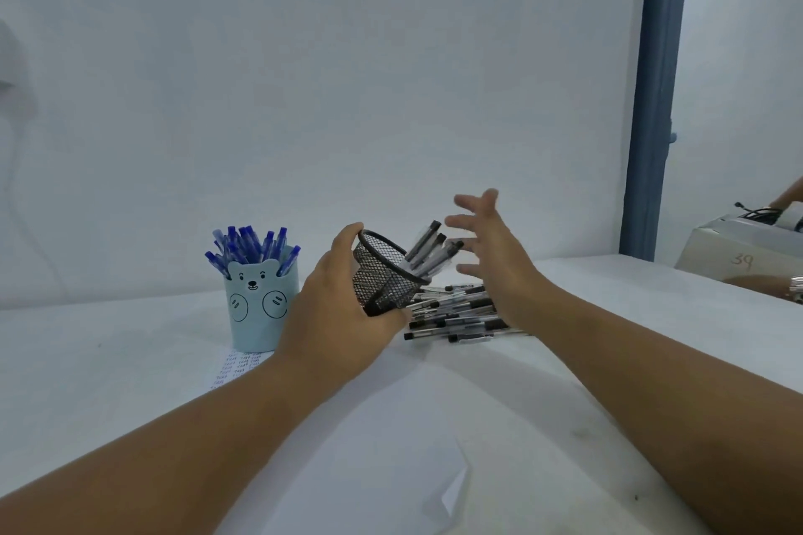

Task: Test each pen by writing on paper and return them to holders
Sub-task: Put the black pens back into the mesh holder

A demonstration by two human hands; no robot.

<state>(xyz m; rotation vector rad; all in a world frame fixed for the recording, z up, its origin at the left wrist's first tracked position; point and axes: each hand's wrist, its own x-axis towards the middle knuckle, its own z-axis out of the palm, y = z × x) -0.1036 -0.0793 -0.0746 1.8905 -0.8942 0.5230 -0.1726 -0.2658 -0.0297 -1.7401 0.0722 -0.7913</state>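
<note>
My left hand (pixel 336 308) grips a black mesh pen holder (pixel 384 274), tilted to the right above the table. A few black-capped pens (pixel 430 252) stick out of its mouth. Under it, a pile of black pens (pixel 456 315) lies on the table. My right hand (pixel 491 248) hovers just right of the holder's mouth with its fingers spread, holding nothing. A light blue bear-faced holder (pixel 260 304) full of blue pens (pixel 250 250) stands upright to the left. A sheet of paper with written test marks (pixel 237 367) lies in front of it.
A larger white sheet (pixel 391 469) with a folded corner lies near the table's front. The white wall stands close behind the table. At the right, past a blue post (pixel 652 100), a cardboard box (pixel 734 256) and another person's arm are visible.
</note>
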